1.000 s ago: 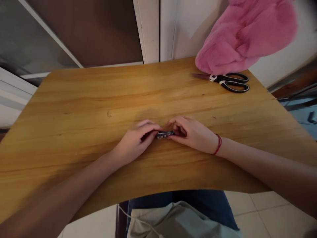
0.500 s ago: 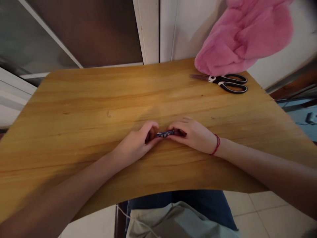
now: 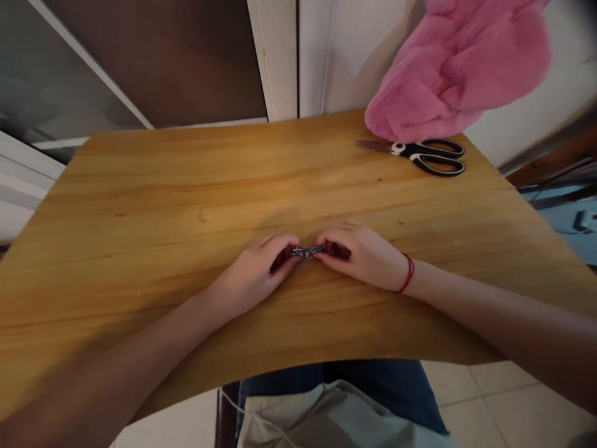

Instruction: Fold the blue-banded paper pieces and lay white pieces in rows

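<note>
Between my hands is a small, flat, dark blue piece with pale markings [image 3: 308, 252]; its exact kind is too small to make out. My left hand [image 3: 261, 264] pinches its left end between thumb and forefinger. On the other end, the thumb and fingers of my right hand [image 3: 361, 252] are closed in a pinch, with a red string bracelet [image 3: 408, 272] round that wrist. Fingertips cover both ends of the piece. Both hands are low over the wooden table [image 3: 224, 193], near its front middle.
Black-and-white scissors [image 3: 420, 152] lie at the table's back right, blades pointing left. Over them hangs a pink fluffy cloth [image 3: 457, 74]. Behind the back edge stand a white wall and a framed dark panel [image 3: 186, 56]. A light grey-green cloth [image 3: 336, 414] covers my lap.
My left thumb and forefinger have closed onto the left end of the small piece. The piece has turned slightly, showing more of its pale markings. My right hand has barely moved.
</note>
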Demonstrator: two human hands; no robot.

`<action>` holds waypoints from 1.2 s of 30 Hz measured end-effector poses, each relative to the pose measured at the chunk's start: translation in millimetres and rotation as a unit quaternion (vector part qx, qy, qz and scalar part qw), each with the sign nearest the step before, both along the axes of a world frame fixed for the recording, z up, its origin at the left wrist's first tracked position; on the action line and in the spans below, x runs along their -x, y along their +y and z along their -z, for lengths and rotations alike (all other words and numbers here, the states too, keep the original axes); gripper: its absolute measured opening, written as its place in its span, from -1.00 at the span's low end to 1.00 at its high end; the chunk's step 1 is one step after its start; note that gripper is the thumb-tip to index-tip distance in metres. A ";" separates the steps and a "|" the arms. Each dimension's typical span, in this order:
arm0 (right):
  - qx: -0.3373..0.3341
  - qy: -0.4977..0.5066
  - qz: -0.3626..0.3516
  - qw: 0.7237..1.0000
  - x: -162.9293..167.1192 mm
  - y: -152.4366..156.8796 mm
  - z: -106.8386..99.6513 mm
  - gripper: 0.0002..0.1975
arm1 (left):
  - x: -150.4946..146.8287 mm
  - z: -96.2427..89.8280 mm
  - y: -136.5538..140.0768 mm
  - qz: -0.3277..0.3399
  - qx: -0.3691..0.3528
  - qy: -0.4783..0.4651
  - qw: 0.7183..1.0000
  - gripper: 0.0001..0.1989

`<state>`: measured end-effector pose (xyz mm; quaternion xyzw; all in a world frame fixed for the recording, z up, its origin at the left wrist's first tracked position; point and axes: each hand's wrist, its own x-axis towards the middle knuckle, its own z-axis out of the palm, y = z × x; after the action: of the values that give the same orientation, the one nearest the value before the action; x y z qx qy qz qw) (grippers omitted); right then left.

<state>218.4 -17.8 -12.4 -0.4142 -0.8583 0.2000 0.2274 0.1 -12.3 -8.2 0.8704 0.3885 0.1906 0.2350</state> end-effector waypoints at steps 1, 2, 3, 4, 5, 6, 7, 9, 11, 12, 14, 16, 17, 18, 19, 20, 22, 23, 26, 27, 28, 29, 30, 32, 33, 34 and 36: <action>-0.002 -0.003 0.002 1.000 0.8 0.1 0.2 -0.91 | -0.2 0.3 -0.3 0.007 -0.008 0.003 1.000 -0.89; -0.002 -0.005 0.003 1.000 1.5 0.3 0.3 -0.90 | -0.2 0.5 -0.7 0.012 -0.013 0.006 1.000 -0.88; -0.001 -0.005 0.005 1.000 1.9 0.4 0.3 -0.89 | 0.0 0.7 -1.0 0.016 -0.013 0.007 1.000 -0.86; 0.001 -0.005 0.007 1.000 2.1 0.4 0.2 -0.88 | 0.4 0.8 -1.2 0.016 -0.010 0.006 1.000 -0.86; 0.003 -0.005 0.008 1.000 2.1 0.5 0.0 -0.87 | 1.0 0.8 -1.2 0.013 -0.003 0.003 1.000 -0.86; 0.006 -0.003 0.009 1.000 1.8 0.5 -0.3 -0.85 | 1.7 0.9 -0.9 0.008 0.005 -0.002 1.000 -0.87; 0.008 -0.002 0.010 1.000 1.4 0.6 -0.6 -0.84 | 2.5 1.0 -0.4 -0.001 0.013 -0.011 1.000 -0.88; 0.012 0.004 0.015 1.000 0.5 0.9 -1.1 -0.83 | 4.1 1.1 1.6 -0.023 0.032 -0.039 0.998 -0.88; 0.017 0.011 0.028 0.999 -0.1 1.4 -1.3 -0.82 | 4.9 0.6 3.8 -0.047 0.057 -0.067 0.995 -0.90; 0.020 0.014 0.036 0.999 -0.1 1.6 -1.3 -0.82 | 4.8 0.2 4.6 -0.056 0.068 -0.075 0.993 -0.92; 0.020 0.017 0.049 0.998 0.4 1.9 -0.9 -0.81 | 3.5 -1.1 5.4 -0.058 0.082 -0.066 0.993 -0.92; 0.013 0.013 0.056 0.998 1.4 2.2 0.2 -0.80 | 1.5 -2.0 5.0 -0.047 0.072 -0.046 0.995 -0.85; 0.008 0.010 0.056 0.998 1.9 2.3 0.8 -0.80 | 0.4 -2.1 4.6 -0.042 0.061 -0.040 0.996 -0.83; 0.005 0.006 0.055 0.998 2.4 2.5 1.4 -0.79 | -0.5 -2.0 4.2 -0.040 0.052 -0.038 0.997 -0.83; 0.004 0.004 0.052 0.999 2.8 2.7 2.0 -0.78 | -1.1 -1.7 3.8 -0.042 0.047 -0.040 0.997 -0.86; 0.003 0.003 0.048 0.999 2.9 2.9 2.5 -0.77 | -1.3 -1.3 3.6 -0.047 0.046 -0.046 0.997 -0.89; 0.004 0.006 0.043 0.999 2.8 3.3 2.7 -0.76 | -0.6 -0.3 3.7 -0.064 0.060 -0.062 0.994 -0.91; 0.006 0.010 0.042 0.999 2.5 3.5 2.6 -0.77 | 0.3 0.0 3.8 -0.075 0.072 -0.070 0.992 -0.90; 0.017 0.027 0.050 0.998 1.3 3.4 1.4 -0.80 | 4.0 0.2 5.1 -0.102 0.107 -0.094 0.984 -0.90; 0.022 0.033 0.051 0.998 0.8 3.3 1.1 -0.81 | 5.2 0.2 5.7 -0.111 0.115 -0.101 0.982 -0.90; 0.025 0.038 0.052 0.998 0.4 3.1 0.8 -0.82 | 6.4 0.2 6.5 -0.120 0.121 -0.107 0.979 -0.90; 0.028 0.042 0.053 0.997 0.0 2.9 0.7 -0.83 | 7.3 0.3 7.4 -0.133 0.123 -0.117 0.976 -0.89; 0.030 0.045 0.054 0.997 -0.4 2.8 0.7 -0.83 | 8.0 0.4 8.3 -0.148 0.123 -0.129 0.973 -0.89; 0.025 0.048 0.054 0.997 -0.9 2.8 1.2 -0.84 | 8.6 0.8 10.3 -0.184 0.113 -0.159 0.963 -0.88; 0.021 0.046 0.052 0.997 -0.9 2.8 1.6 -0.84 | 8.4 1.2 11.1 -0.202 0.105 -0.176 0.958 -0.87; 0.016 0.043 0.048 0.998 -0.7 2.9 2.0 -0.84 | 7.9 1.5 11.8 -0.217 0.099 -0.191 0.952 -0.87; 0.008 0.034 0.039 0.999 0.1 3.0 2.7 -0.84 | 6.1 2.2 12.4 -0.225 0.102 -0.205 0.947 -0.87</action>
<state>218.2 -14.8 -15.1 -0.4418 -0.8321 0.2115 0.2603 -6.1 0.1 -10.4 0.6740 0.5349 0.3719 0.3484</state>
